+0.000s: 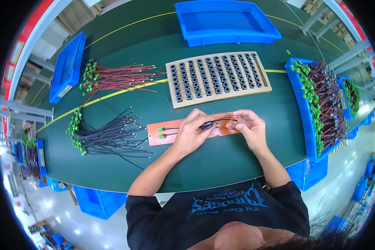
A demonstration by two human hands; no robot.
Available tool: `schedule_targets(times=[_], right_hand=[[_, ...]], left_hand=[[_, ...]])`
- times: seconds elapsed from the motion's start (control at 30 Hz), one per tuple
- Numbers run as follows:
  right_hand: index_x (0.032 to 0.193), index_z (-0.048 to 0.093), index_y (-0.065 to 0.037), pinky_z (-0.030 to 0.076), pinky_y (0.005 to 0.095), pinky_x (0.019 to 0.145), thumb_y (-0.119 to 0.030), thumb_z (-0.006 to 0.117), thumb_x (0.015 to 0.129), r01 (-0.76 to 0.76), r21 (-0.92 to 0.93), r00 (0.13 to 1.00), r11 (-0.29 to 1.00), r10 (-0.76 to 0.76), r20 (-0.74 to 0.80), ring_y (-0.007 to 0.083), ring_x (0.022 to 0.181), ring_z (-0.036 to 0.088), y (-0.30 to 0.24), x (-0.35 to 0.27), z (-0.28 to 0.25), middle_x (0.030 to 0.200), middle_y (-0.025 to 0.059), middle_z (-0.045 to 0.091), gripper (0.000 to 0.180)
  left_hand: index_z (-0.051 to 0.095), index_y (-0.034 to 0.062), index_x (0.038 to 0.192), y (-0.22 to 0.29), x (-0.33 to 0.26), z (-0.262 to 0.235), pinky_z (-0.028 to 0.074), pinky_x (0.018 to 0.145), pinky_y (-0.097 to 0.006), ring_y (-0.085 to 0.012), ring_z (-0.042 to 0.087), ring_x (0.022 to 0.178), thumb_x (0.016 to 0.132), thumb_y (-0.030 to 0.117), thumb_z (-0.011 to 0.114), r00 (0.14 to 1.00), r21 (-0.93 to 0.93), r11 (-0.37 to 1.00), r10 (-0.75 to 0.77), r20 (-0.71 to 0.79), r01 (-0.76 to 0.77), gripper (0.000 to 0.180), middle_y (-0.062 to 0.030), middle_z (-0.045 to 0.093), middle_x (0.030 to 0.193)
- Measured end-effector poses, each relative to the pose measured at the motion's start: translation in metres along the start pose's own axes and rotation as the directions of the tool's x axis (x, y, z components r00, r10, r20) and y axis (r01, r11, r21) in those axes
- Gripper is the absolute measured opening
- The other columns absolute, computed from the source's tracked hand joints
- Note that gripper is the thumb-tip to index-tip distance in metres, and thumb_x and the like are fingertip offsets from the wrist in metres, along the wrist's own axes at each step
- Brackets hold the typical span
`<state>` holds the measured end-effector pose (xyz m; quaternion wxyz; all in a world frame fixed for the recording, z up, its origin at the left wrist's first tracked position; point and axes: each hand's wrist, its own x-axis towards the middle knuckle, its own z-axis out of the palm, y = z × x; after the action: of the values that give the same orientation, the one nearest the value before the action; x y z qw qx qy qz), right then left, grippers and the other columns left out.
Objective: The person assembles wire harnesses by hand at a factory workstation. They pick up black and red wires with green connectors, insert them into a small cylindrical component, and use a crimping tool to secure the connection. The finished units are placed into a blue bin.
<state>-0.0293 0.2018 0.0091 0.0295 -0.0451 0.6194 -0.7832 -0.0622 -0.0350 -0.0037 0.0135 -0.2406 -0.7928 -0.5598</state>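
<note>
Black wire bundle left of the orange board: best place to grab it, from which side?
Probably the middle of the black wire bundle, from above. The wires lie flat on the green table, gathered at the green connectors on the left and splaying out at the right ends.

Matt green table [237, 158], glossy blue plastic tray [225, 21].

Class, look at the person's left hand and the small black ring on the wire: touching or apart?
Touching. The head view shows the left hand pinching the black ring between its fingertips, with no gap visible.
</note>
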Motion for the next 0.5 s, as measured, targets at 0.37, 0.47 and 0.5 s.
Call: schedule_targets(times=[0.37, 0.47, 0.5], right_hand=[[0.111, 0.069, 0.007, 0.061, 0.0313, 0.088, -0.007, 0.074, 0.098, 0.346, -0.302, 0.935, 0.889, -0.352, 0.034, 0.0178, 0.099, 0.073, 0.007, 0.022, 0.01, 0.106, 0.0133, 0.073, 0.02], [0.104, 0.072, 0.005, 0.06, 0.0276, 0.08, -0.009, 0.071, 0.101, 0.012, -0.003, 0.996, 1.0, -0.013, -0.094, 0.0139, 0.087, 0.072, 0.005, 0.017, 0.017, 0.093, 0.0107, 0.075, 0.014], [0.103, 0.073, 0.004, 0.06, 0.027, 0.078, -0.01, 0.07, 0.102, 0.014, 0.024, 0.997, 1.0, -0.012, -0.08, 0.0133, 0.085, 0.072, 0.006, 0.017, 0.018, 0.09, 0.0098, 0.075, 0.014]], left_hand=[[0.073, -0.0027, 0.106, 0.01, 0.005, -0.001, 0.052, 0.075, -0.027, -0.0139, 0.063, 0.086, 0.089, 0.002, 0.08, 0.998, 0.017, 0.998, -0.061, 0.011, 0.061, 0.02, -0.0078, 0.064, 0.102], [0.072, -0.0033, 0.106, 0.019, 0.008, -0.006, 0.052, 0.076, -0.026, -0.0139, 0.063, 0.086, 0.09, 0.003, 0.078, 0.997, 0.013, 1.0, -0.027, 0.067, 0.027, 0.018, -0.0076, 0.065, 0.105], [0.072, -0.0036, 0.106, 0.023, 0.01, -0.005, 0.052, 0.077, -0.027, -0.0139, 0.063, 0.086, 0.091, 0.003, 0.078, 0.997, -0.066, 0.996, -0.05, 0.066, 0.054, 0.017, -0.0077, 0.066, 0.105]])
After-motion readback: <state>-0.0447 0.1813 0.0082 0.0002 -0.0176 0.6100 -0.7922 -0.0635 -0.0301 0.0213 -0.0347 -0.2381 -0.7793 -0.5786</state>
